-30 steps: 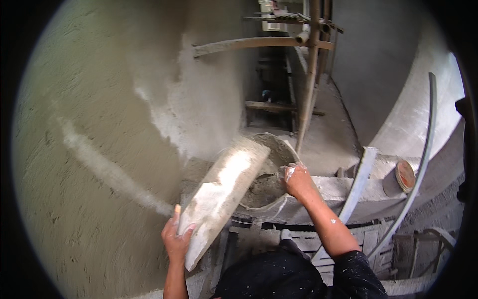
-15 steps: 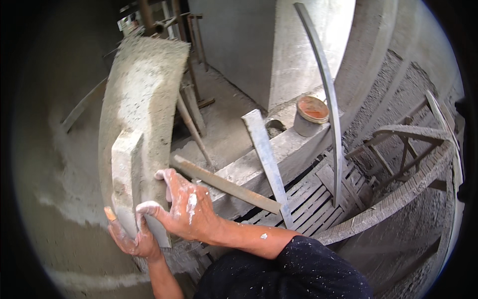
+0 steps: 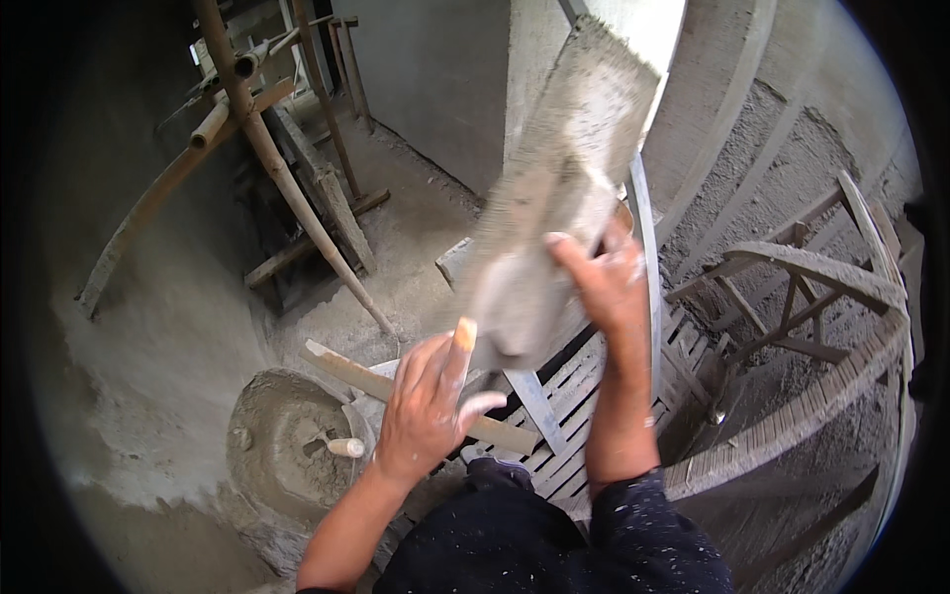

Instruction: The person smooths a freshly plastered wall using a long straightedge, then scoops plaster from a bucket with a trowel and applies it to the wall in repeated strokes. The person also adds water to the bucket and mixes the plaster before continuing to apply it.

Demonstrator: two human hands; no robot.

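Note:
A long plastering float (image 3: 597, 104), its board grey with mortar and a raised bar handle along it, is tilted up in front of me and blurred by motion. My right hand (image 3: 611, 282) grips its right side, thumb on the near face and fingers partly hidden. By the float's lower left end is my left hand (image 3: 421, 411), fingers stretched up and thumb apart, with a tan covering on one fingertip. Whether those fingers touch the board, I cannot tell. Left of that hand, a mortar tub (image 3: 282, 436) holds grey mix, with a light tool handle (image 3: 344, 447) poking out.
Bamboo poles (image 3: 272, 163) and timber props stand at the back left. A wooden strip (image 3: 351, 371) and a pale straightedge (image 3: 534, 401) lie ahead of me. Slatted boards (image 3: 579, 406) are below, with a curved-looking wooden frame (image 3: 782, 431) at the right. A metal bar (image 3: 648, 267) leans behind the float.
The float has swung from the left to the centre, now tilted rightward. My right hand has moved from its lower end to its right side. The mortar tub has come into view.

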